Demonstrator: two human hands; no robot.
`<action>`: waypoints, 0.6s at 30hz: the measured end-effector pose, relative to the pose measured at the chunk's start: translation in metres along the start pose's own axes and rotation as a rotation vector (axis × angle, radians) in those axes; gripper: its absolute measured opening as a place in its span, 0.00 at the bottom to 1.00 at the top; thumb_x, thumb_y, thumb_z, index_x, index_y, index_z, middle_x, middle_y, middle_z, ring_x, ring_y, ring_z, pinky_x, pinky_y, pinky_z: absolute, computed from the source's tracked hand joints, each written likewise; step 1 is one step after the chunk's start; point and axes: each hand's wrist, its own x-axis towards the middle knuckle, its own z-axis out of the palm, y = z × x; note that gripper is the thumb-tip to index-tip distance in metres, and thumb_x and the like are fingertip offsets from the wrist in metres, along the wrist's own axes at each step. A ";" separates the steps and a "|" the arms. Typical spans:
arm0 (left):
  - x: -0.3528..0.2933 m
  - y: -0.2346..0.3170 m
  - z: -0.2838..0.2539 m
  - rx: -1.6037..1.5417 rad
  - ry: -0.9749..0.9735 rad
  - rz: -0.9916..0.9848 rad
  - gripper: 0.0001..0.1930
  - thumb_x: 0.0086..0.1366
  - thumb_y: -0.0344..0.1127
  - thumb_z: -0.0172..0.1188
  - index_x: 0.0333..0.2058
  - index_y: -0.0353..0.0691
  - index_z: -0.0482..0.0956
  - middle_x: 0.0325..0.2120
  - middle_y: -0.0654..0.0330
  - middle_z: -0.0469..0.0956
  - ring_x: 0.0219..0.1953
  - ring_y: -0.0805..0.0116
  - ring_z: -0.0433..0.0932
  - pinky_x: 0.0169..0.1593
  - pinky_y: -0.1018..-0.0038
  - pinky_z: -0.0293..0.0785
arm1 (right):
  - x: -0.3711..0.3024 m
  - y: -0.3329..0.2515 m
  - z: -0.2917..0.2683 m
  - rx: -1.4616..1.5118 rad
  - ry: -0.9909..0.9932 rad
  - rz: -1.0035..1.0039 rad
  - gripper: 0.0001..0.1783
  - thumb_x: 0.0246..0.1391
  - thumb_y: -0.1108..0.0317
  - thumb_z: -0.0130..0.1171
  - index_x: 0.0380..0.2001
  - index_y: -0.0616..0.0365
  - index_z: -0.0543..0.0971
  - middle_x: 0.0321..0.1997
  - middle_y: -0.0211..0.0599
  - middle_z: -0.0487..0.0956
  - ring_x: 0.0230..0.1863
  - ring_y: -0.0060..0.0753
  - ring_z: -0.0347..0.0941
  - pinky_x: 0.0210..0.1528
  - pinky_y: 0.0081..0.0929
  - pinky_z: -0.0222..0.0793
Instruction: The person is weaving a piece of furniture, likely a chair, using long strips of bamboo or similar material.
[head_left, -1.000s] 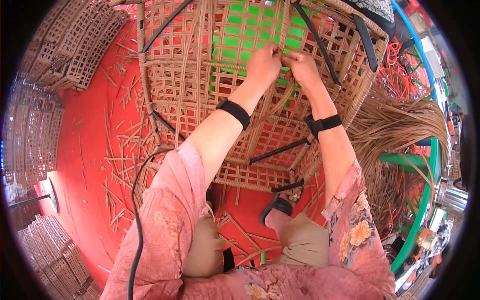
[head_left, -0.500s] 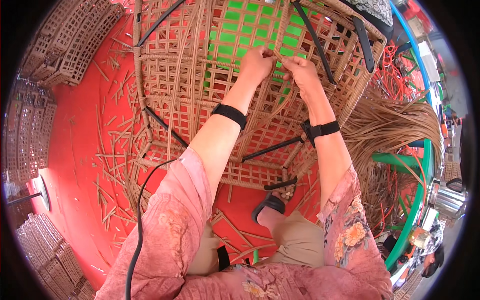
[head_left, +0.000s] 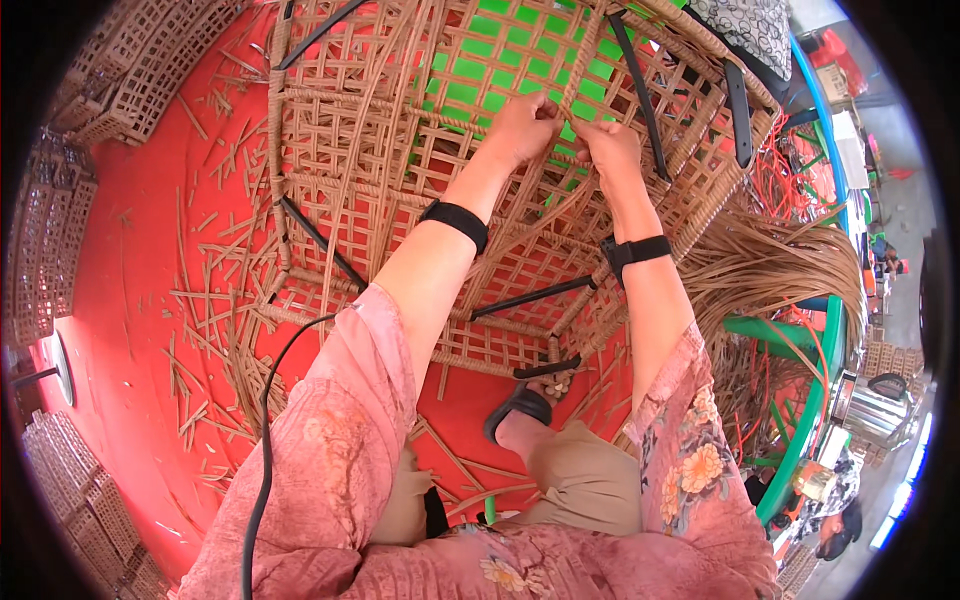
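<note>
In front of me stands a large woven frame (head_left: 350, 150) of brown rattan-like strips, open-meshed, with wrapped edge bars and black straps. Both hands meet at a wrapped bar in its upper middle. My left hand (head_left: 524, 128) pinches a brown strip (head_left: 567, 116) at that bar, thumb and finger together. Just to its right my right hand (head_left: 608, 145) is closed in a pinch on the strip too, fingertips almost touching the left ones. The exact hold is partly hidden by the fingers. Loose strips (head_left: 500, 240) trail down across the mesh below my hands.
Strip offcuts (head_left: 215, 310) litter the red floor (head_left: 130, 300) at left. Woven panels (head_left: 150, 70) are stacked along the left edge. A thick bundle of long strips (head_left: 780, 260) hangs over a green frame (head_left: 820, 400) at right. A patterned cushion (head_left: 745, 30) lies at the upper right.
The view has shifted slightly, so the frame and surroundings sit a little differently. My hands stay at the same bar, the right one turned a bit, still pinching.
</note>
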 end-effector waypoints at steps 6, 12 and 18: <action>0.001 0.005 0.010 -0.006 0.114 -0.112 0.15 0.58 0.42 0.61 0.29 0.33 0.79 0.21 0.62 0.76 0.25 0.76 0.71 0.30 0.75 0.66 | 0.005 -0.007 0.006 -0.530 0.224 -0.182 0.16 0.49 0.59 0.58 0.18 0.62 0.78 0.22 0.46 0.77 0.25 0.46 0.74 0.29 0.40 0.68; 0.006 0.002 0.007 -0.131 0.102 -0.212 0.14 0.56 0.43 0.63 0.28 0.35 0.81 0.18 0.61 0.76 0.23 0.75 0.72 0.30 0.74 0.67 | 0.000 -0.017 0.008 -0.697 0.227 -0.298 0.12 0.49 0.62 0.56 0.24 0.59 0.81 0.25 0.47 0.79 0.31 0.51 0.76 0.34 0.43 0.70; 0.005 0.009 0.009 -0.034 0.108 -0.280 0.18 0.55 0.48 0.60 0.33 0.37 0.81 0.25 0.52 0.79 0.30 0.59 0.79 0.36 0.65 0.71 | -0.005 -0.002 0.020 -0.545 0.371 -0.528 0.15 0.50 0.64 0.55 0.37 0.63 0.80 0.29 0.47 0.80 0.31 0.45 0.77 0.37 0.38 0.70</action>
